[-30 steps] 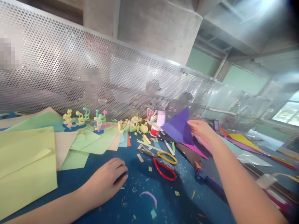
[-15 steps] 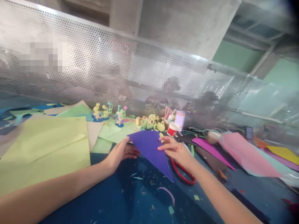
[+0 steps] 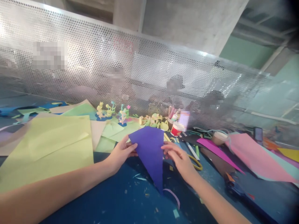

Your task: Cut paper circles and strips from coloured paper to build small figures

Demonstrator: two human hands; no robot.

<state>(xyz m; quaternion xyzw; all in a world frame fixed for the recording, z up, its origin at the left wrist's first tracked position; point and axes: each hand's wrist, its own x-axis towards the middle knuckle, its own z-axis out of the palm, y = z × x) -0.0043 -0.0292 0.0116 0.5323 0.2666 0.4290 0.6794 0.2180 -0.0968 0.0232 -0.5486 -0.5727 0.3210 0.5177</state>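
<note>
I am pinching the purple paper triangle [image 3: 150, 152] at its upper corners, left hand [image 3: 121, 153] and right hand [image 3: 178, 157] each clamped on an edge, holding it just above the blue counter [image 3: 112, 202]; judged light, limp, crease-prone.

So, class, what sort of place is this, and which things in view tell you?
Probably a shared paper-craft workshop. Both hands hold a purple paper triangle over a blue table littered with scraps, coloured sheets lie around, and small paper figures stand at the back.
</note>
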